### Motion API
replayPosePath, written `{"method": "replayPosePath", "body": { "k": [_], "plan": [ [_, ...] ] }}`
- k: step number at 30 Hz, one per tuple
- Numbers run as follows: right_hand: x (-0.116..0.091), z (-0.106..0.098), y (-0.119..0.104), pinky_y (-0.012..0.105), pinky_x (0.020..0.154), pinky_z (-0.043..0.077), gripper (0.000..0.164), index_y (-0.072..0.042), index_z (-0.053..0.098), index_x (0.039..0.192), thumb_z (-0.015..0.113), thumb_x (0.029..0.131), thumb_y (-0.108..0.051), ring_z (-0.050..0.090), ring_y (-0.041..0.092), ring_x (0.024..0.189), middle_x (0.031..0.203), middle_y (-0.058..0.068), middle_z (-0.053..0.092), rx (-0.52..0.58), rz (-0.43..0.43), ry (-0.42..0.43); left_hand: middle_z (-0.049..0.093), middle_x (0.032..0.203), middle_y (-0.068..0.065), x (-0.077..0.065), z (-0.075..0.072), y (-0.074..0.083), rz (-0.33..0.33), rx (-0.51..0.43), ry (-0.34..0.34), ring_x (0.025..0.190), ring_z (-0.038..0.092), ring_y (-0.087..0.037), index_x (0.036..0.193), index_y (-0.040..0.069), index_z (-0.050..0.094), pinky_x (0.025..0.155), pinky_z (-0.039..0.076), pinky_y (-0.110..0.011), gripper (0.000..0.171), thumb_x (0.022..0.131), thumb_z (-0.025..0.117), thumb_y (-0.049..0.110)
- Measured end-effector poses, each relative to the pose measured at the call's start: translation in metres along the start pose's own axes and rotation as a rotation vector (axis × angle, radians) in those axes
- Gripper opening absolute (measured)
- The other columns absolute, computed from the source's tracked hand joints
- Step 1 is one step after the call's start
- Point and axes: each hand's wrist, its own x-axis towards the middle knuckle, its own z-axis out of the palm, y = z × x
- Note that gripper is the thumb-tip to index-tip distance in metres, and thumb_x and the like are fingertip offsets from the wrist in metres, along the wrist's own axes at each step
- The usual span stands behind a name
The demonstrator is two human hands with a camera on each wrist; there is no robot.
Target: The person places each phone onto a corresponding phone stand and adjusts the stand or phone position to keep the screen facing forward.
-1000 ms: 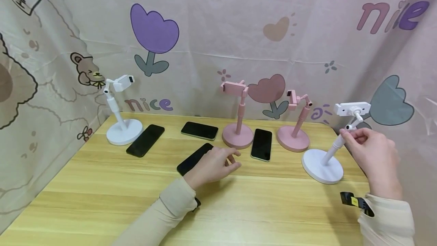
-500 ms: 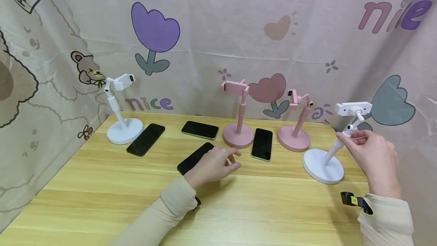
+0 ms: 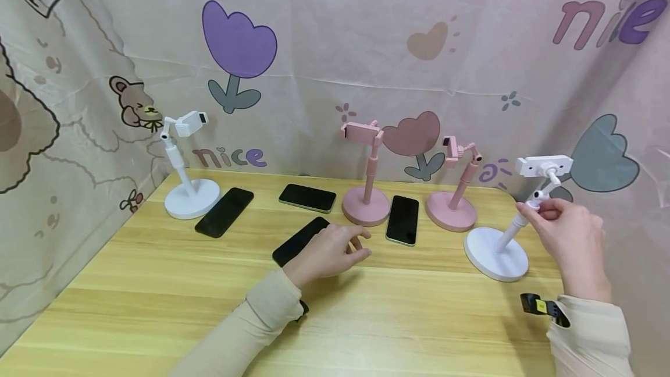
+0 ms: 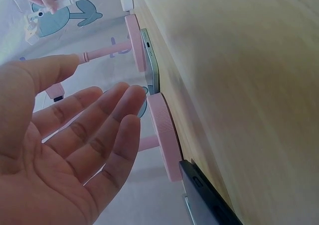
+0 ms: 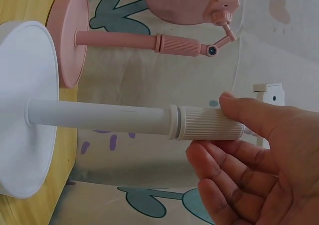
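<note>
My right hand (image 3: 573,246) pinches the ribbed collar (image 5: 209,123) near the top of a white phone stand (image 3: 496,253) between thumb and fingers. The stand's round base is on the table, its pole leaning right and its clamp head (image 3: 544,166) above the hand. My left hand (image 3: 327,255) hovers above the table with relaxed fingers and holds nothing; the left wrist view shows its palm (image 4: 55,185). Partly hidden behind that hand lies a black phone (image 3: 298,241). Right of its fingertips lies another phone (image 3: 402,220) with a pale edge.
Two pink phone stands (image 3: 366,205) (image 3: 451,210) stand along the back of the wooden table (image 3: 157,301). At the far left is a second white stand (image 3: 192,198), with a black phone (image 3: 225,212) beside it. One more phone (image 3: 307,198) lies at the back. A printed curtain (image 3: 324,34) hangs behind.
My right hand's fingers have slid slightly down the white stand's pole from near its joint to the collar. The left hand and the phones keep their places; the view shifts slightly.
</note>
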Motion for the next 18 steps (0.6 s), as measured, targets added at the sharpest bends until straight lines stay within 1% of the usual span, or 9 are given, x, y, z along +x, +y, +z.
{"method": "replayPosePath", "body": {
  "k": [4, 8, 13, 18],
  "plan": [
    [-0.0009, 0.0003, -0.0011, 0.038, 0.067, 0.040, 0.064, 0.008, 0.072, 0.121, 0.068, 0.103, -0.053, 0.064, 0.049, 0.100, 0.115, 0.033, 0.075, 0.000, -0.015, 0.011, 0.080, 0.102, 0.001, -0.0002, 0.0000, -0.0005, 0.002, -0.004, -0.001, 0.075, 0.065, -0.006, 0.131, 0.013, 0.074, 0.071, 0.055, -0.023, 0.034, 0.103, 0.074, 0.034],
    [-0.0014, 0.0004, -0.0023, 0.037, 0.067, 0.039, 0.061, 0.007, 0.073, 0.121, 0.069, 0.103, -0.052, 0.064, 0.048, 0.098, 0.113, 0.032, 0.076, -0.007, -0.030, 0.013, 0.080, 0.102, 0.001, -0.0003, 0.0002, -0.0012, 0.009, -0.009, 0.001, 0.076, 0.065, -0.006, 0.131, 0.013, 0.074, 0.071, 0.055, -0.023, 0.034, 0.104, 0.074, 0.033],
    [-0.0012, -0.0007, -0.0030, 0.037, 0.065, 0.039, 0.061, 0.005, 0.075, 0.119, 0.070, 0.101, -0.054, 0.066, 0.047, 0.096, 0.110, 0.030, 0.077, -0.018, -0.065, 0.003, 0.080, 0.101, 0.001, -0.0006, 0.0003, -0.0015, 0.017, -0.008, 0.006, 0.076, 0.066, -0.006, 0.130, 0.012, 0.074, 0.071, 0.055, -0.023, 0.033, 0.104, 0.074, 0.032],
    [-0.0015, -0.0026, -0.0049, 0.036, 0.063, 0.041, 0.061, 0.002, 0.077, 0.116, 0.071, 0.100, -0.057, 0.069, 0.046, 0.093, 0.107, 0.027, 0.079, -0.025, -0.097, -0.012, 0.080, 0.102, 0.001, -0.0005, -0.0005, -0.0018, 0.011, -0.009, 0.006, 0.078, 0.066, -0.006, 0.131, 0.013, 0.074, 0.073, 0.056, -0.024, 0.033, 0.104, 0.074, 0.032]
  ]
}}
